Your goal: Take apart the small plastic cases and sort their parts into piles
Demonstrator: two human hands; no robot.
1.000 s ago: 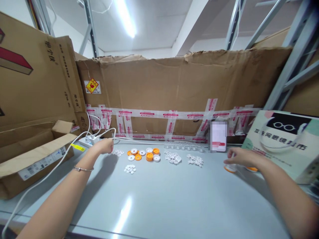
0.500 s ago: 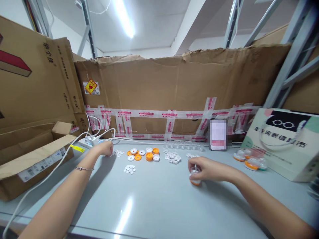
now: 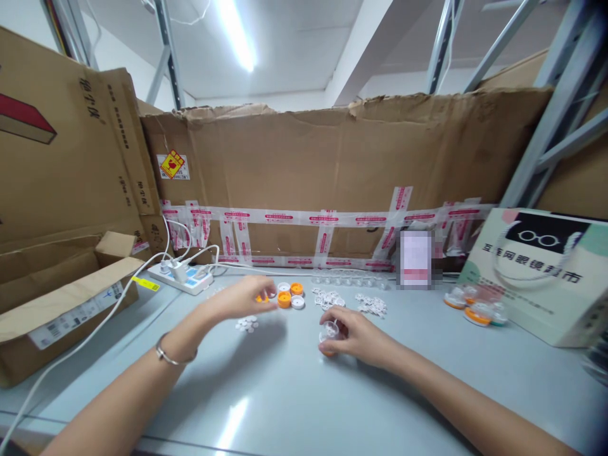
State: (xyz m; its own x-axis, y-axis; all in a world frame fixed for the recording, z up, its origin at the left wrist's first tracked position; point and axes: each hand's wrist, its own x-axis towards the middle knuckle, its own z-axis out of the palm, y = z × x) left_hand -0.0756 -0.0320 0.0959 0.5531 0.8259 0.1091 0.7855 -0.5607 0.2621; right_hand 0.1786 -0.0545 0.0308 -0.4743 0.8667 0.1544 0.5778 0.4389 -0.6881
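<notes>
My right hand (image 3: pixel 346 339) grips a small round piece with a clear upper part (image 3: pixel 329 329) and an orange base, upright at the middle of the table. My left hand (image 3: pixel 244 296) hovers over the group of orange and white round caps (image 3: pixel 284 299), hiding some of them. Its fingers are bent towards the thumb; what they hold, if anything, is too small to make out. Below it lie small white discs (image 3: pixel 247 324). Beyond my right hand are piles of small white plastic parts (image 3: pixel 327 299) and more white pieces (image 3: pixel 371 305).
A row of clear cups (image 3: pixel 351 280) lines the back. A phone (image 3: pixel 415 259) leans near the cardboard wall (image 3: pixel 285 164). At right, several clear-topped pieces (image 3: pixel 479 313) stand by a paper bag (image 3: pixel 527 278). A power strip (image 3: pixel 183 278) and an open carton (image 3: pixel 71 297) are at left.
My left hand has come right from the small white parts near the power strip to above the caps. My right hand has slid left with the clear-topped piece, uncovering a white pile.
</notes>
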